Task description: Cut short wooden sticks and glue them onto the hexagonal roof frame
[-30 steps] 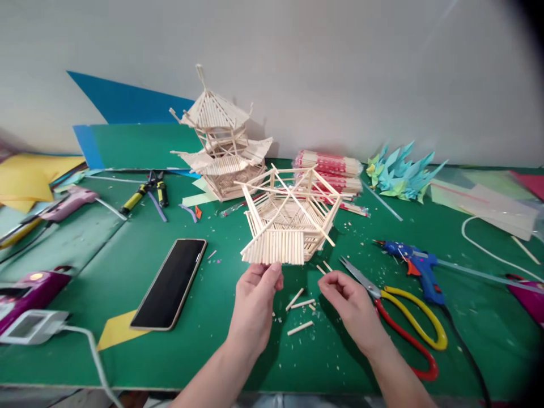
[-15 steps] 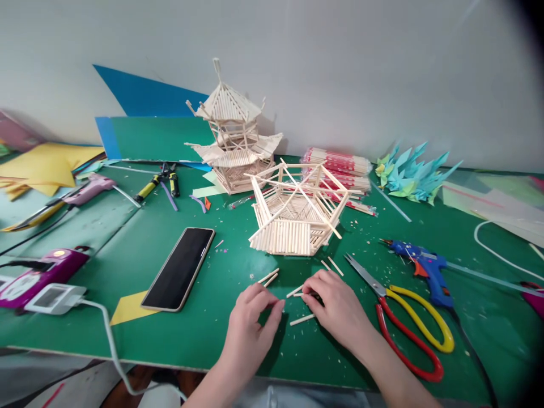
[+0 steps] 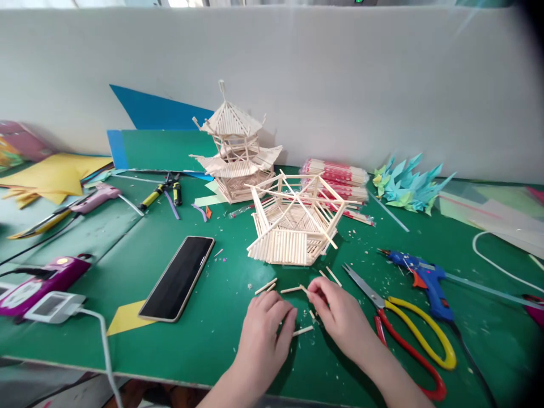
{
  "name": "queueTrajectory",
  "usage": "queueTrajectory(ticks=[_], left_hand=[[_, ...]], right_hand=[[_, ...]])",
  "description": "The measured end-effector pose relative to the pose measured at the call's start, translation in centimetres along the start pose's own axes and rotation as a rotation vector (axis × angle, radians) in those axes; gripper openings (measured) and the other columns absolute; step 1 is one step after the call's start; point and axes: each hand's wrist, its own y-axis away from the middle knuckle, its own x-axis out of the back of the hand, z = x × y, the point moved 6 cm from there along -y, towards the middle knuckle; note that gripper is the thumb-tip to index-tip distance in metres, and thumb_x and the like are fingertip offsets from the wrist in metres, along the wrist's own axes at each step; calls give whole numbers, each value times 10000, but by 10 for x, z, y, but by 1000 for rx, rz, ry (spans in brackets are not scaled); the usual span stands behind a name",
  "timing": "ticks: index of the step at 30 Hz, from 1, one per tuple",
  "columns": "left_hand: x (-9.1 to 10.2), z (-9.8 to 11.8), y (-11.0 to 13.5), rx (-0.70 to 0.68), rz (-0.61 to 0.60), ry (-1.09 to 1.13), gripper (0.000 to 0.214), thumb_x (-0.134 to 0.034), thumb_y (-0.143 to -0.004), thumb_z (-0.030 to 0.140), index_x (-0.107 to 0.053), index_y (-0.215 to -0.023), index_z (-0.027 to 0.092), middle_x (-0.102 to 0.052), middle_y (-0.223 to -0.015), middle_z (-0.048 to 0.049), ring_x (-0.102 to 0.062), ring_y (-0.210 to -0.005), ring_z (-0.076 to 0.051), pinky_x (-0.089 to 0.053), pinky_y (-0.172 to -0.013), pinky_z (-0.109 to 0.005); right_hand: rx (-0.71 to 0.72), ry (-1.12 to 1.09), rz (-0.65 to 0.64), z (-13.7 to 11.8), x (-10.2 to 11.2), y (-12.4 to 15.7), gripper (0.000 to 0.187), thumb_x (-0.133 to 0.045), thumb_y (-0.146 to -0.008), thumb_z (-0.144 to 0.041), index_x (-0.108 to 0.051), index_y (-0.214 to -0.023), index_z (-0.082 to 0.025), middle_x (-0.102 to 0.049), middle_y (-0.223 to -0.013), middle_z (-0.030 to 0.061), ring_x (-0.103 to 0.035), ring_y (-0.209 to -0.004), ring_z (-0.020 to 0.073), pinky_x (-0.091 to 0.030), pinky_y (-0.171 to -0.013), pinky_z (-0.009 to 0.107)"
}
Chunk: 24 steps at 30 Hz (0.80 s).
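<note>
My right hand [image 3: 335,309] pinches a short wooden stick [image 3: 303,288] between thumb and fingertips, just above the table. Its tip meets or overlaps another short stick [image 3: 290,290]; I cannot tell whether they touch. My left hand [image 3: 267,331] is beside it, fingers curled with the thumb close to them; anything between them is hidden. One cut stick [image 3: 303,331] lies by the left thumb, and a few more sticks [image 3: 266,285] lie beyond that hand. Behind both hands stands an open six-sided frame of wooden sticks [image 3: 280,246], its front panel slatted.
Scissors [image 3: 374,294] and a blue glue gun [image 3: 425,272] lie on the right. A phone [image 3: 178,277] and a purple power strip [image 3: 46,283] are on the left. At the back stand a stick pagoda [image 3: 236,141], packs of sticks [image 3: 335,173] and blue-green folded paper [image 3: 410,184].
My right hand has pinched a short stick and raised its tip. My left hand has shifted right and nearer to me. The view has tilted up slightly.
</note>
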Motion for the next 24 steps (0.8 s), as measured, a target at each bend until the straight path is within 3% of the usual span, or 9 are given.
queueTrajectory(ticks=[2, 4, 8, 13, 18, 24], left_hand=[[-3, 4, -5, 78, -18, 184, 229, -459, -816, 218, -622, -658, 182, -557, -628, -50, -530, -617, -190, -407, -582, -284], [-6, 6, -9, 206, -34, 404, 244, -479, -811, 257, -615, -624, 177, -518, -578, -22, -488, -554, -163, -375, -526, -254], [-17, 11, -16, 430, -105, 774, 274, -471, -813, 336, -631, -681, 157, -457, -526, 21, -412, -495, -126, -321, -471, -226], [-20, 19, -24, 476, -114, 958, 297, -545, -755, 375, -552, -553, 157, -432, -492, 31, -381, -471, -112, -299, -459, -223], [-22, 18, -29, 510, -83, 1047, 298, -589, -730, 384, -545, -548, 152, -409, -467, 48, -326, -462, -92, -256, -450, -211], [-27, 15, -27, 550, -117, 1119, 289, -614, -713, 387, -581, -565, 140, -426, -464, 39, -353, -454, -92, -268, -457, -220]], right_hand=[[-56, -143, 57, 4, 7, 2, 188, -378, -893, -289, -501, -999, -195, -593, -774, 33, -567, -706, 162, -434, -621, 268], [-97, -257, 99, 5, 11, 3, 238, -358, -902, -332, -485, -1042, -187, -607, -785, 37, -582, -697, 149, -450, -591, 241], [-190, -658, 191, 1, 13, -1, 186, -514, -829, -363, -551, -898, -195, -609, -722, 4, -542, -591, 111, -430, -526, 207], [-263, -995, 201, -8, 7, -7, 165, -628, -753, -346, -563, -810, -206, -592, -704, -21, -530, -606, 99, -449, -570, 209], [-262, -1058, 105, -5, -2, -5, 121, -599, -785, -325, -602, -808, -206, -579, -722, -13, -522, -667, 114, -435, -598, 214], [-268, -1069, 71, 2, -7, -4, 188, -575, -797, -330, -572, -663, -198, -474, -601, -43, -444, -538, 98, -382, -484, 215]])
